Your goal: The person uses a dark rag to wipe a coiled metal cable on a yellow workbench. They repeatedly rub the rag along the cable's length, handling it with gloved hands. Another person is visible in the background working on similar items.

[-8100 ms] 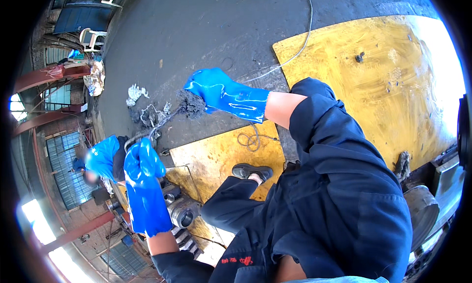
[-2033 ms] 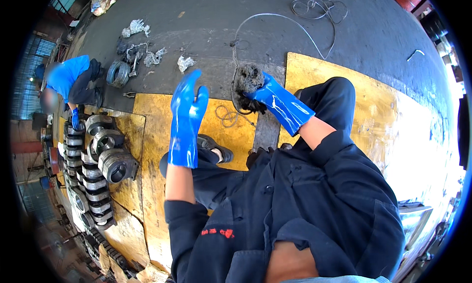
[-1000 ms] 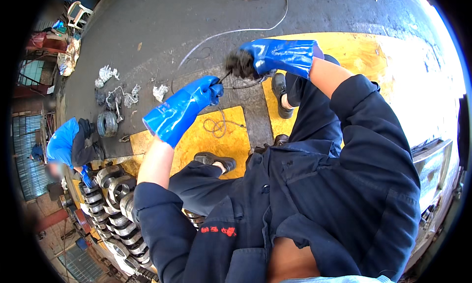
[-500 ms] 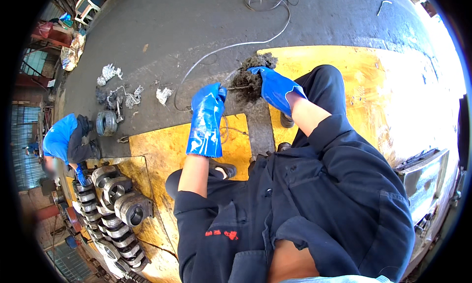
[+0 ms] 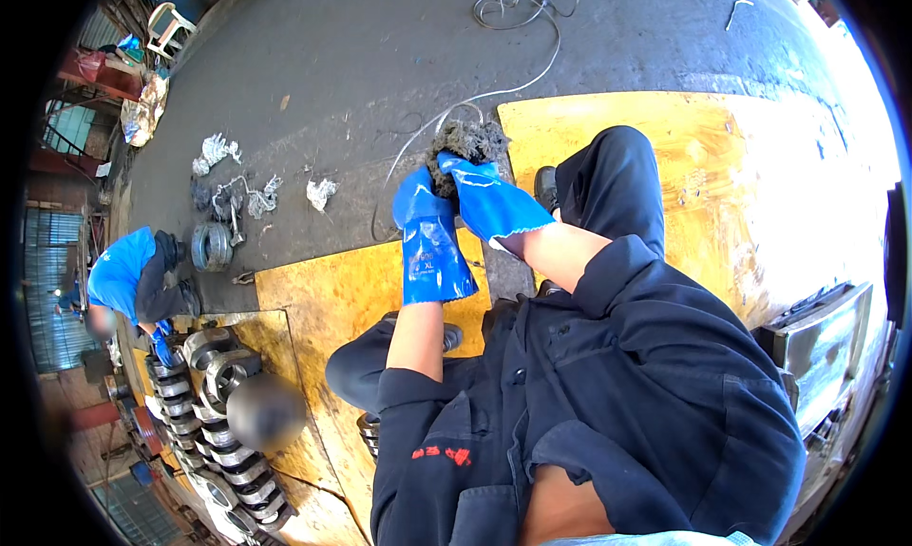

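Observation:
Both my hands wear long blue rubber gloves and meet above the floor in front of my knees. My right hand [image 5: 486,197] is closed on a wad of dark, greasy fibre [image 5: 475,140]. Close against it, my left hand [image 5: 427,233] is a fist; a thin grey cable [image 5: 407,147] runs to the gloves, and it seems to lie in that fist. The wad and gloves hide the left fingertips and the stretch of cable between the hands. Beyond the wad, the cable leads up to a loose coil [image 5: 513,9] on the floor.
Yellow, stained boards [image 5: 361,271] lie under and beside my legs. At the left, a co-worker in a blue shirt [image 5: 123,266] bends over a row of metal crankshaft-like parts [image 5: 228,451]. White rag bundles [image 5: 321,195] and a metal ring [image 5: 211,247] lie on the grey floor.
My right hand has moved left and toward me with the fibre wad, closing up to my left hand. The cable loop has narrowed and shifted. The co-worker stays bent over the metal parts.

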{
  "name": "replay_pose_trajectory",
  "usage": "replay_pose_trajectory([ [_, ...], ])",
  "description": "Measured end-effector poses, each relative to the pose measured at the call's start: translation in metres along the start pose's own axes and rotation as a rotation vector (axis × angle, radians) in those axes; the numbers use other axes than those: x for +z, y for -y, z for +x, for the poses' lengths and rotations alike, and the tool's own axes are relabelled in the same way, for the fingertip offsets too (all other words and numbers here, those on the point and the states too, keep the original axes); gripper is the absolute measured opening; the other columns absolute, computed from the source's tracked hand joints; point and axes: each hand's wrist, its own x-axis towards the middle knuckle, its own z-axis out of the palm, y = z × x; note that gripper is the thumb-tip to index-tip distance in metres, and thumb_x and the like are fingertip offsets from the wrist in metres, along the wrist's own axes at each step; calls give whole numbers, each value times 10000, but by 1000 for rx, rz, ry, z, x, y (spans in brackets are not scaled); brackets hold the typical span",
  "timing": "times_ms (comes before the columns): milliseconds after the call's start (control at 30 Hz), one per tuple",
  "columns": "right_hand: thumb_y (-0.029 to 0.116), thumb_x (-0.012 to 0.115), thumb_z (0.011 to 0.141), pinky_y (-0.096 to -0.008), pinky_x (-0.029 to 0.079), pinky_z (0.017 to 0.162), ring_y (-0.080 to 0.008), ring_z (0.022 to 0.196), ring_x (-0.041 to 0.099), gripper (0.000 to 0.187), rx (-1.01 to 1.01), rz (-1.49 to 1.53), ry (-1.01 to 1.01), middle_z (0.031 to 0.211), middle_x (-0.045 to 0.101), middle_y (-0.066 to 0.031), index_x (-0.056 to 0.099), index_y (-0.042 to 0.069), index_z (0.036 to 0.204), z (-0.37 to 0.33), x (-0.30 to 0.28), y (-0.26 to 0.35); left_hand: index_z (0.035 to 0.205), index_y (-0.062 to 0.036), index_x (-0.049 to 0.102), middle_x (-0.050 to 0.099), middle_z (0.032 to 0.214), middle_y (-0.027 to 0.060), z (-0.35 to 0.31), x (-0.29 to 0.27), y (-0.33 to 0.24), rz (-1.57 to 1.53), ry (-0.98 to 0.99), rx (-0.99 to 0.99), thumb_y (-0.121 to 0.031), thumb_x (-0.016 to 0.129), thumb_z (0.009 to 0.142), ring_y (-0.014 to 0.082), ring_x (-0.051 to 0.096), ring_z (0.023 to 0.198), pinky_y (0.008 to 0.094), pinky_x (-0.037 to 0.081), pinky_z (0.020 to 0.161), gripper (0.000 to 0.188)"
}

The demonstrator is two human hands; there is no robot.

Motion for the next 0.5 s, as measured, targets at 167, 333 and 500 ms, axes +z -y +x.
replay_pose_trajectory([
  [167, 261, 524, 986, -341, 473, 928, -191, 1053, 617, 301, -402, -817, 144, 1150, 646, -126, 614, 56, 1186, 9, -20, -9, 969, -68, 693, 687, 880, 215, -22, -1, 17, 107, -223, 103, -238, 634, 884, 444, 649, 850, 484, 505, 704, 199],
  [333, 164, 622, 902, -337, 507, 881, -202, 1014, 640, 359, -287, -623, 53, 1102, 674, -134, 611, 25, 1233, 72, -65, 16, 887, -86, 665, 670, 813, 187, -31, -1, 22, 136, 5, 34, -241, 576, 934, 374, 663, 762, 457, 511, 671, 185],
  [500, 261, 822, 732, -341, 528, 867, -214, 964, 664, 535, -453, -981, 268, 1038, 712, -144, 644, 86, 1205, 136, -82, 28, 921, -35, 652, 629, 708, 93, -27, -32, 37, -28, 186, 199, -238, 532, 1001, 171, 620, 584, 332, 492, 567, 249],
])
